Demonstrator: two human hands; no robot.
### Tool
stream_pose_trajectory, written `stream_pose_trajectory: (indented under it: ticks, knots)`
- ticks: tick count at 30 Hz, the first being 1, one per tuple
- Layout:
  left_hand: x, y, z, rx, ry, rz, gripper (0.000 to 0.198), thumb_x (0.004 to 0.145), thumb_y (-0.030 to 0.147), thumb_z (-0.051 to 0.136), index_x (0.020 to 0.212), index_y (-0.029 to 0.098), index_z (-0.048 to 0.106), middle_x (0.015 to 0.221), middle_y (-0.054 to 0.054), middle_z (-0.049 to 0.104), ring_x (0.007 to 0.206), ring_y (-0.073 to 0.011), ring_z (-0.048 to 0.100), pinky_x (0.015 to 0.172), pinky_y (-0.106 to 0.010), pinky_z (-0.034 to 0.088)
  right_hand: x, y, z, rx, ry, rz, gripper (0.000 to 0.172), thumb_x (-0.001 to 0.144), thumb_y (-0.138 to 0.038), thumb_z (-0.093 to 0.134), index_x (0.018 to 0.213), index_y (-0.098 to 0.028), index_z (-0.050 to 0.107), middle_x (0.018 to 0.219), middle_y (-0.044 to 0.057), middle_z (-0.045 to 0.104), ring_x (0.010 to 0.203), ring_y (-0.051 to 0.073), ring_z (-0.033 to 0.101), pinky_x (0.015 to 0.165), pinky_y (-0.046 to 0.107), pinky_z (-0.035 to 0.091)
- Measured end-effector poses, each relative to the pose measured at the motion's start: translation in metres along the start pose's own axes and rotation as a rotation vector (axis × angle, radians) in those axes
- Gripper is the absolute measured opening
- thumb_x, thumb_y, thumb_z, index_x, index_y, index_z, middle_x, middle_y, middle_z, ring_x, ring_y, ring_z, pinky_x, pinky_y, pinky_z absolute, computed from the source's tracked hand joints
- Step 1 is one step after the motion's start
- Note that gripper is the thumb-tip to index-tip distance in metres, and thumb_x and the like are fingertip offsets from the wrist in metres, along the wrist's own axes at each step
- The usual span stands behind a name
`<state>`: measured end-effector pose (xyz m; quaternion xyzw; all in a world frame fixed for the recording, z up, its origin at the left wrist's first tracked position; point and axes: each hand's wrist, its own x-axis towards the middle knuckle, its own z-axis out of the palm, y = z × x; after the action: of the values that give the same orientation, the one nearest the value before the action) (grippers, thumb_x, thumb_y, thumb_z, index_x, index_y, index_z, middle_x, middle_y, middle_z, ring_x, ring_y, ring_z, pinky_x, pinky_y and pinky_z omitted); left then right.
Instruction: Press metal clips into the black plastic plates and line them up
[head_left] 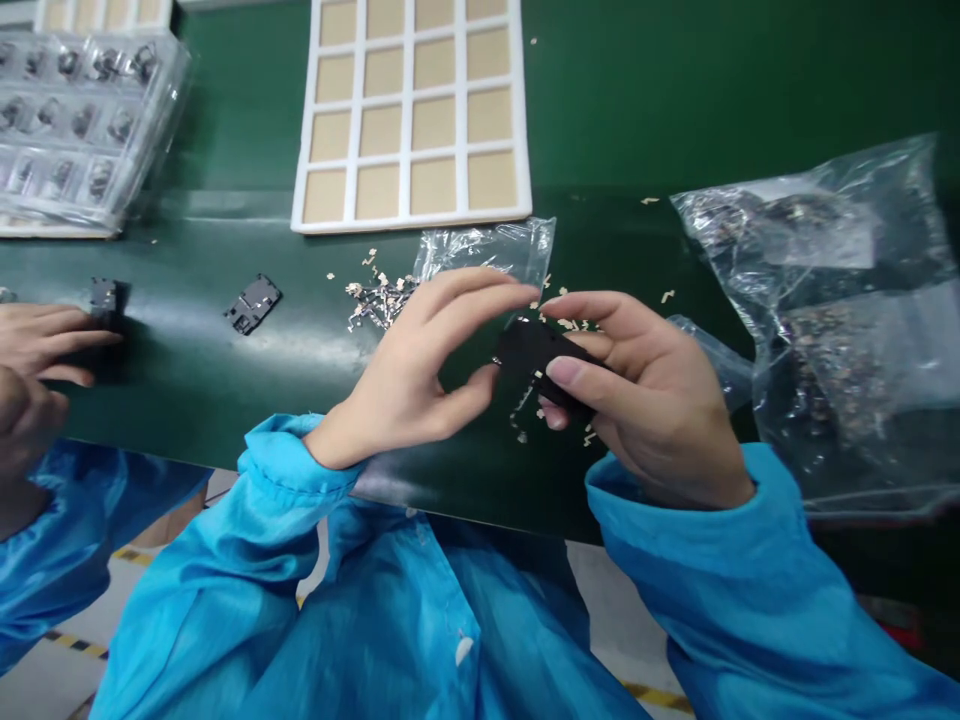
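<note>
The right hand (652, 400) grips a flat, matte black part (525, 350) between thumb and fingers, above the smooth green table (637, 100); the left hand (420, 360) curves open at its edge, whether touching I cannot tell. Small shiny pieces (379, 300) lie scattered; the left hand partly hides a wrinkled clear bag (487, 247).

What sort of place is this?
Probably a factory assembly bench: tiny parts are scattered on a green table near the black part in the right hand, a neighbour's blue sleeve matches the wearer's, and striped tape marks the floor.
</note>
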<state>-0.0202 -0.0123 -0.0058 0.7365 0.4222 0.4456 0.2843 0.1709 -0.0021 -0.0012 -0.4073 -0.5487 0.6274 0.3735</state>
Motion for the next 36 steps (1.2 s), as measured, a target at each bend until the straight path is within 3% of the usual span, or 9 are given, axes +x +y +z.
stream_pose_trajectory:
  ticks: [3,5,8,11,14,16,22,31,36]
  knots:
    - [-0.001,0.000,0.000,0.094,0.000,0.191,0.012,0.082,0.025,0.068,0.093,0.021,0.068,0.108,-0.007,0.070,0.104,-0.0202,0.064,0.093,-0.036,0.052,0.001,0.000,0.000,0.079,-0.064,0.058,0.042,0.078,-0.048,0.073,0.102,-0.020,0.055,0.061,-0.005,0.063,0.044,0.012,0.059,0.039,0.023,0.047]
    - [-0.002,0.002,-0.001,0.048,-0.005,0.196,0.006,0.084,0.025,0.068,0.086,0.020,0.068,0.092,-0.005,0.072,0.089,-0.0162,0.067,0.084,-0.031,0.054,0.000,-0.001,0.001,0.116,-0.104,0.070,0.044,0.083,-0.058,0.064,0.101,-0.019,0.057,0.059,-0.002,0.063,0.045,0.014,0.059,0.040,0.024,0.048]
    - [-0.003,0.007,-0.002,-0.122,0.024,-0.023,0.012,0.082,0.029,0.070,0.083,0.017,0.069,0.078,-0.003,0.071,0.070,-0.0123,0.065,0.066,-0.024,0.053,-0.003,-0.001,0.001,0.076,-0.133,-0.021,0.055,0.087,-0.070,0.047,0.091,-0.017,0.063,0.060,0.002,0.063,0.047,0.014,0.058,0.040,0.025,0.047]
    - [-0.003,0.010,-0.002,-0.309,0.029,-0.306,0.021,0.077,0.033,0.074,0.089,0.016,0.071,0.074,-0.002,0.070,0.062,-0.0106,0.062,0.057,-0.021,0.051,-0.006,-0.004,0.001,-0.085,-0.101,-0.081,0.038,0.088,-0.056,0.057,0.079,-0.020,0.063,0.060,0.000,0.062,0.048,0.012,0.056,0.041,0.023,0.047]
    - [-0.002,0.011,-0.002,-0.458,-0.005,-0.456,0.025,0.075,0.034,0.076,0.092,0.016,0.072,0.067,-0.001,0.066,0.057,-0.0094,0.060,0.053,-0.019,0.050,-0.007,-0.006,0.001,-0.160,-0.078,-0.076,0.021,0.083,-0.040,0.069,0.092,-0.021,0.067,0.073,0.001,0.068,0.052,0.012,0.060,0.047,0.023,0.052]
    - [-0.002,0.011,-0.002,-0.513,-0.010,-0.491,0.022,0.074,0.033,0.076,0.088,0.016,0.072,0.062,0.001,0.063,0.054,-0.0081,0.058,0.050,-0.017,0.048,-0.007,-0.006,0.000,-0.156,-0.080,-0.104,0.033,0.077,-0.037,0.074,0.106,-0.024,0.067,0.091,0.002,0.071,0.063,0.014,0.065,0.055,0.025,0.057]
    - [0.001,0.015,-0.003,-0.559,0.015,-0.502,0.016,0.074,0.030,0.076,0.079,0.016,0.072,0.062,0.001,0.067,0.051,-0.0077,0.060,0.047,-0.016,0.050,-0.005,-0.003,-0.003,-0.178,-0.065,-0.187,0.041,0.070,-0.029,0.081,0.109,-0.028,0.068,0.105,0.002,0.071,0.087,0.019,0.069,0.072,0.029,0.061]
    - [-0.002,0.018,-0.002,-0.552,0.027,-0.532,0.027,0.076,0.043,0.073,0.078,0.016,0.071,0.063,0.000,0.069,0.043,-0.0082,0.058,0.037,-0.017,0.046,-0.003,-0.004,0.000,-0.161,-0.084,-0.229,0.037,0.068,-0.044,0.083,0.098,-0.028,0.070,0.098,0.003,0.072,0.087,0.021,0.070,0.070,0.031,0.061]
    - [-0.003,0.020,-0.001,-0.403,0.093,-0.443,0.021,0.080,0.037,0.071,0.078,0.016,0.071,0.067,0.000,0.070,0.052,-0.0091,0.062,0.045,-0.018,0.050,-0.002,0.001,0.000,-0.141,-0.027,-0.223,0.040,0.069,-0.052,0.080,0.101,-0.029,0.070,0.093,0.003,0.071,0.078,0.019,0.069,0.065,0.030,0.061]
